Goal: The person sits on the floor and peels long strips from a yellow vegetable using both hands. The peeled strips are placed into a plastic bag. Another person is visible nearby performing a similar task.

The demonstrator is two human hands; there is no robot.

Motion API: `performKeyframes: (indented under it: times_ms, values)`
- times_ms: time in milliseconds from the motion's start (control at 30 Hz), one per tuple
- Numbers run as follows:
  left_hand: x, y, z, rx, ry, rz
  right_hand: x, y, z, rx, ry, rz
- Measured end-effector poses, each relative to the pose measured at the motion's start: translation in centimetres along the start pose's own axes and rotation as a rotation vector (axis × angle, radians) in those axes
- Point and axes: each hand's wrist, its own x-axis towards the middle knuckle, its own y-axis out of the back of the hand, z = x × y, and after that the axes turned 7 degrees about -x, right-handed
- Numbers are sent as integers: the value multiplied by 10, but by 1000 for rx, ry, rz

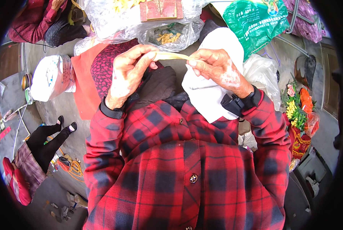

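A pale yellow, flat folded strip (172, 56) is stretched level between my two hands, above my lap; its material I cannot tell. My left hand (131, 69) pinches one end between thumb and fingers. The other end is gripped by the thumb and fingers of my right hand (216, 66). Beyond the strip, a clear plastic bag (185, 36) holds several small knotted yellow pieces (168, 38). A dark red board with a groove (161, 10) lies on clear plastic sheeting (108, 20), beside more yellow pieces (125, 4). White cloth (208, 95) covers part of my lap below my right hand.
A green printed sack (254, 26) is at upper right, near metal tubing (293, 47). Left of my lap are a red sheet (85, 86) and a stuffed white bag (52, 77). One person sits at upper left; another is at lower left. Artificial flowers (296, 106) stand at right.
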Motion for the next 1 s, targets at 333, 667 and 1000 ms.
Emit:
performKeyframes:
  times_ms: [333,667,1000]
  values:
    - [-16,10,13,373,-372,-6,-10,-19,7,-661,680,300]
    - [47,64,13,98,-209,372,-41,-14,1,-625,500,354]
    - [120,99,-24,-2,-140,460,-95,-21,2,-523,305,258]
